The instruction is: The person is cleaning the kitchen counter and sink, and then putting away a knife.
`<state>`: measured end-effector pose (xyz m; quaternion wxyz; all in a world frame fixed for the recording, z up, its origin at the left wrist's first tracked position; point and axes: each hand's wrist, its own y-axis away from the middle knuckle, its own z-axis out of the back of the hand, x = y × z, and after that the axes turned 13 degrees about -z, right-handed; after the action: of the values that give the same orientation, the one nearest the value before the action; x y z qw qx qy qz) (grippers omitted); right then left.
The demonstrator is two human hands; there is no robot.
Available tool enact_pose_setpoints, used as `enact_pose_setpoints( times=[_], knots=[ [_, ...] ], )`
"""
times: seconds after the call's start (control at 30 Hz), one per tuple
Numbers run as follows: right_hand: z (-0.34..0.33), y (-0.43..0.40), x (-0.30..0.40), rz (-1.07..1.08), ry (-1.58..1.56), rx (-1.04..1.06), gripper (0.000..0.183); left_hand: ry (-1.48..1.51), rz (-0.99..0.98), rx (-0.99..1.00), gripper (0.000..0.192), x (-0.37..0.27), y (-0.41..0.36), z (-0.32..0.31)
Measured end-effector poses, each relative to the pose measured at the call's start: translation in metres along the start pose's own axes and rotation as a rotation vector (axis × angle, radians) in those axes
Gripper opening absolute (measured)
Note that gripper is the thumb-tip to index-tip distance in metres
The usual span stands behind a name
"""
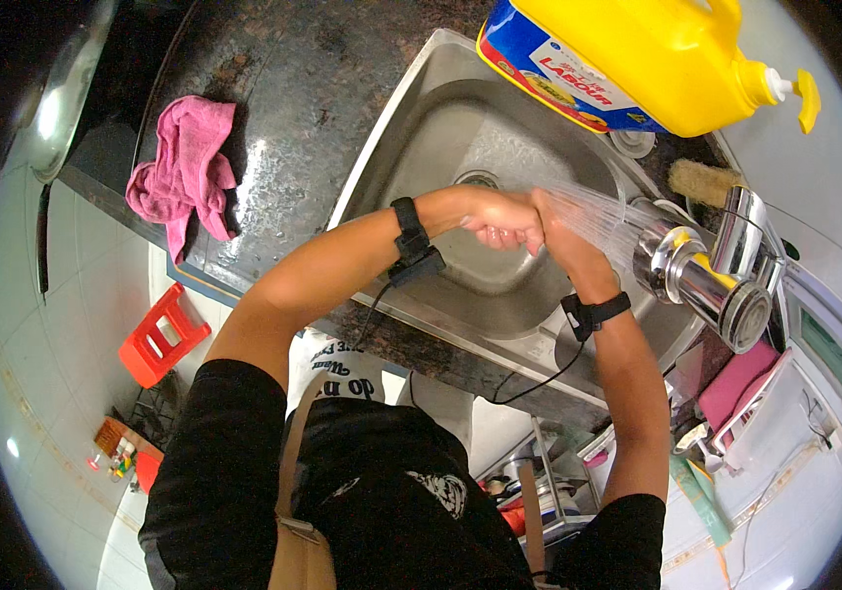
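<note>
My left hand [498,214] and my right hand [550,210] meet over the stainless steel sink [450,96]. The left hand's fingers curl against the right, whose own fingers are largely hidden behind it. Water sprays from a chrome faucet [675,265] at the right onto my right hand and wrist. The skin looks wet, and no other object shows in either hand. A black strap with a small device [413,243] circles my left wrist; another black strap [598,313] is on my right, each with a cable. Below the hands, the drain [478,178] partly shows.
A big yellow pump bottle of detergent [634,51] stands beyond the sink, near a bristly tan brush [704,183]. On the wet dark stone countertop [288,110] lies a crumpled pink cloth [188,166]. A red plastic stool [163,335] is lower left, a metal rack [550,472] below.
</note>
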<state>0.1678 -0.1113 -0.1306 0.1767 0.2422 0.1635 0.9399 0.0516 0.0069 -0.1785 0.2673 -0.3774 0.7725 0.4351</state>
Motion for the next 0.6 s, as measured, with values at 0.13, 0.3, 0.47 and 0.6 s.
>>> enact_pose_setpoints(
  times=[0.13,0.3,0.47,0.6],
  knots=[
    [-0.007,-0.003,-0.005,0.026,0.021,-0.05,0.011,0.008,0.017,0.066,0.016,-0.014,0.014,-0.004],
    [-0.015,0.0,-0.003,-0.181,-0.622,-0.347,0.012,-0.232,-0.693,-0.523,0.061,-0.016,0.038,0.006],
    [0.017,0.029,0.045,-0.597,-1.52,0.41,0.014,0.394,-0.717,-0.364,0.063,-0.006,0.026,0.001],
    [-0.016,0.031,0.05,-0.188,-2.229,0.786,0.029,0.909,-0.779,0.075,0.044,-0.01,0.006,-0.011]
  ],
)
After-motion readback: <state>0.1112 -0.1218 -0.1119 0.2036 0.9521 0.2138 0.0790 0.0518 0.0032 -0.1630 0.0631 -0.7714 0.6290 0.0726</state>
